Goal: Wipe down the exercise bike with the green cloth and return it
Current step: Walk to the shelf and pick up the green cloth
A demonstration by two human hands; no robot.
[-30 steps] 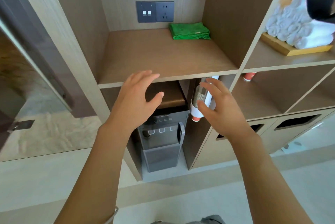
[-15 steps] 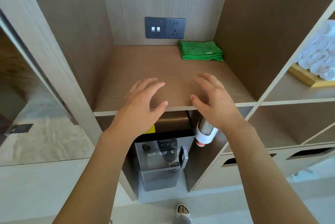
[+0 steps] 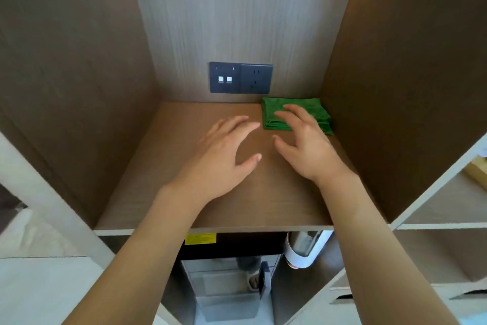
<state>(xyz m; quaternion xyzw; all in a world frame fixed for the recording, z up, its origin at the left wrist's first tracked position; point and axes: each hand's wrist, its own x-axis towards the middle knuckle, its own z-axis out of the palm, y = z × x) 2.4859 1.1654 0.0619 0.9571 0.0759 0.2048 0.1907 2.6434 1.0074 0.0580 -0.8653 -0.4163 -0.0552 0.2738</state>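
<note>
Both hands apart over shelf [image 3: 147, 193], fingers spread, holding nothing. Right hand [image 3: 305, 145] overlapping green cloth [image 3: 313, 110] at 1 o'clock; contact unclear. Left hand [image 3: 224, 156] beside it.

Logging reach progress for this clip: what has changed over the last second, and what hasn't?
Both hands moved forward into the shelf compartment. The right hand now reaches over the green cloth, fingers spread, not yet gripping; the left hand hovers open beside it. The cloth stays folded in the back right corner.
</note>
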